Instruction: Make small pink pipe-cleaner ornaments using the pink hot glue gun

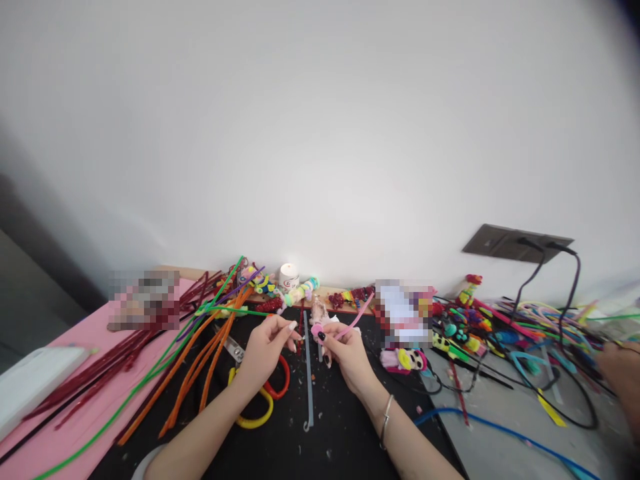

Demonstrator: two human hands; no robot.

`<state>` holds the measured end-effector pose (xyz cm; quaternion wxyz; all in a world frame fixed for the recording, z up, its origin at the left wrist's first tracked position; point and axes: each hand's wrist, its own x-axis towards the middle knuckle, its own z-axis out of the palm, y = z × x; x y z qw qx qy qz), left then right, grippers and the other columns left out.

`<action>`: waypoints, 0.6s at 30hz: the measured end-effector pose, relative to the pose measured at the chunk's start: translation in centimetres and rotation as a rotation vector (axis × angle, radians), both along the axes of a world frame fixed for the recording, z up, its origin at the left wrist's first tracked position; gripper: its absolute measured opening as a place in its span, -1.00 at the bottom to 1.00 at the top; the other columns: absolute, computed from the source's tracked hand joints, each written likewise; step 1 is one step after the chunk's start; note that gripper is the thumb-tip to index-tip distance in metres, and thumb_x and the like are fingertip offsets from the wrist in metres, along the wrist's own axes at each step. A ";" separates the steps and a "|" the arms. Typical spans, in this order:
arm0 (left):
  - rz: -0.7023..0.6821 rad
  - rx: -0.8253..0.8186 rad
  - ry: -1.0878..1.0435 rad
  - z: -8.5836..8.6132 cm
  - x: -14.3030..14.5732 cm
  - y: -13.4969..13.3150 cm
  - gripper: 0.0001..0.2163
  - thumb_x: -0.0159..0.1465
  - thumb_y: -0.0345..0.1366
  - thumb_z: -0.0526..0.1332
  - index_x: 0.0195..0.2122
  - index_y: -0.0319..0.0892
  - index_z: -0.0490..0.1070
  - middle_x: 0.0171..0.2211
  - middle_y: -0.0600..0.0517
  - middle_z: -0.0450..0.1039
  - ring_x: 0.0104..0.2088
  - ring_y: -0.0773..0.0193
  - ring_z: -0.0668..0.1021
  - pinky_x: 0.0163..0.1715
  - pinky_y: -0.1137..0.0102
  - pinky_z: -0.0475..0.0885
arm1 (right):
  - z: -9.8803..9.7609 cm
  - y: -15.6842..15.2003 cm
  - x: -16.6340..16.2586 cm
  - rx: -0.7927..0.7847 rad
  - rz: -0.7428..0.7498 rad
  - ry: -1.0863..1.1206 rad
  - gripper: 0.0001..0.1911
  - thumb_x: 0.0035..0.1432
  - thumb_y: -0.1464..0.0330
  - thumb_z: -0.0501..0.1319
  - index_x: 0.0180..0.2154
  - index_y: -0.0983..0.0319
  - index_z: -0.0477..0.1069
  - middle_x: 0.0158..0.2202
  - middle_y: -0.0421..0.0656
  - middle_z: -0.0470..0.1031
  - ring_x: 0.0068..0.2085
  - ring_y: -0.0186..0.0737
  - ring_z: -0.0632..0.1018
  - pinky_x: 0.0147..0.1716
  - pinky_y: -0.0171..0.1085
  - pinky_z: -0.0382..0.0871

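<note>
My right hand (345, 350) pinches a pink pipe cleaner (353, 322), curled into a small loop at its near end, with the free end slanting up to the right. My left hand (265, 347) has its fingers drawn together beside that loop, their tips almost touching it; what they hold, if anything, is too small to make out. Both hands hover above a black mat (300, 440). Under my left wrist lie scissors with a yellow and a red handle (260, 410).
Orange, green and dark red pipe cleaners (165, 373) fan over a pink sheet at the left. A lit candle (289, 275) and small craft figures line the wall. At the right are tangled colourful pieces, black cables from a wall socket (515, 241), and another person's hand (623, 373).
</note>
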<state>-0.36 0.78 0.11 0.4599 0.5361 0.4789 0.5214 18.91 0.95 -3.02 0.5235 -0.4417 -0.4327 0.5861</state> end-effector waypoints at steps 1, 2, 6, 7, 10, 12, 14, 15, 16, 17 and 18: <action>-0.009 -0.004 -0.010 0.0 0.0 0.0 -0.64 0.21 0.07 0.34 -0.51 -0.10 0.43 -0.60 0.06 0.52 -0.56 0.21 0.55 -0.40 0.31 0.48 | -0.1 0.0 0.0 0.002 0.002 -0.001 -0.65 -0.09 0.14 0.57 -0.38 0.21 0.56 -0.63 -0.28 0.50 -0.65 -0.38 0.39 -0.68 -0.43 0.23; -0.019 -0.009 -0.018 0.1 0.1 0.0 -0.61 0.21 0.09 0.34 -0.53 -0.09 0.39 -0.61 0.07 0.50 -0.57 0.22 0.53 -0.42 0.32 0.47 | -0.1 0.0 0.1 0.004 0.005 -0.004 -0.65 -0.08 0.14 0.57 -0.38 0.21 0.56 -0.63 -0.28 0.50 -0.66 -0.38 0.39 -0.69 -0.43 0.23; -0.032 -0.006 0.030 -0.1 0.1 -0.1 -0.53 0.26 0.17 0.28 -0.58 -0.04 0.26 -0.67 0.13 0.37 -0.61 0.25 0.46 -0.46 0.35 0.40 | -0.3 0.1 0.2 0.013 0.025 -0.021 -0.66 -0.02 0.13 0.55 -0.37 0.21 0.57 -0.63 -0.28 0.50 -0.67 -0.39 0.39 -0.69 -0.43 0.25; -0.033 -0.006 0.042 -0.2 0.1 -0.1 -0.52 0.27 0.18 0.26 -0.58 -0.03 0.23 -0.69 0.15 0.33 -0.63 0.26 0.43 -0.49 0.35 0.38 | -0.3 0.1 0.2 0.014 0.029 -0.023 -0.66 -0.02 0.12 0.55 -0.37 0.21 0.57 -0.63 -0.28 0.50 -0.68 -0.39 0.39 -0.69 -0.43 0.26; -0.038 -0.018 0.054 -0.6 0.1 0.0 -0.49 0.30 0.21 0.22 -0.61 -0.02 0.18 -0.75 0.20 0.19 -0.70 0.29 0.33 -0.57 0.37 0.29 | -0.4 0.1 0.1 0.016 0.032 -0.031 -0.65 -0.03 0.12 0.56 -0.36 0.21 0.56 -0.63 -0.28 0.51 -0.68 -0.38 0.39 -0.70 -0.42 0.27; -0.035 -0.018 0.065 -0.8 0.1 0.0 -0.49 0.30 0.18 0.21 -0.63 -0.02 0.20 -0.77 0.20 0.15 -0.72 0.30 0.31 -0.58 0.37 0.28 | -0.4 0.2 0.1 0.015 0.035 -0.030 -0.64 -0.04 0.12 0.56 -0.36 0.21 0.56 -0.63 -0.28 0.51 -0.69 -0.38 0.39 -0.70 -0.42 0.26; -0.023 -0.007 0.069 -0.9 0.0 0.1 -0.56 0.30 0.11 0.22 -0.59 -0.06 0.31 -0.74 0.17 0.26 -0.69 0.28 0.38 -0.55 0.37 0.34 | -0.4 0.2 0.1 0.013 0.040 -0.022 -0.63 -0.05 0.11 0.57 -0.36 0.21 0.56 -0.64 -0.28 0.51 -0.69 -0.38 0.39 -0.70 -0.43 0.26; -0.012 -0.002 0.064 -0.9 -0.1 0.2 -0.62 0.29 0.07 0.23 -0.52 -0.08 0.39 -0.69 0.13 0.37 -0.66 0.25 0.45 -0.52 0.36 0.39 | -0.4 0.2 0.1 0.013 0.043 -0.016 -0.63 -0.05 0.11 0.57 -0.36 0.21 0.56 -0.64 -0.28 0.51 -0.69 -0.39 0.40 -0.70 -0.43 0.26; -0.001 0.001 0.052 -1.0 -0.1 0.2 -0.68 0.28 0.03 0.24 -0.43 -0.11 0.47 -0.61 0.08 0.50 -0.60 0.22 0.53 -0.48 0.34 0.46 | -0.5 0.2 0.2 0.016 0.045 -0.012 -0.63 -0.04 0.11 0.57 -0.36 0.21 0.56 -0.64 -0.28 0.51 -0.69 -0.39 0.40 -0.70 -0.44 0.26; 0.013 0.004 0.037 -1.0 -0.2 0.3 -0.72 0.27 -0.01 0.25 -0.30 -0.13 0.53 -0.48 0.01 0.62 -0.52 0.18 0.61 -0.42 0.31 0.52 | -0.6 0.2 0.2 0.019 0.047 -0.011 -0.63 -0.04 0.10 0.56 -0.36 0.21 0.57 -0.64 -0.28 0.51 -0.69 -0.40 0.40 -0.70 -0.44 0.26; 0.028 0.008 0.021 -1.1 -0.3 0.4 -0.72 0.25 -0.05 0.26 -0.18 -0.15 0.56 -0.33 -0.06 0.70 -0.42 0.13 0.67 -0.34 0.27 0.58 | -0.6 0.3 0.2 0.024 0.047 -0.011 -0.63 -0.03 0.10 0.56 -0.35 0.21 0.57 -0.63 -0.28 0.51 -0.69 -0.40 0.40 -0.70 -0.45 0.26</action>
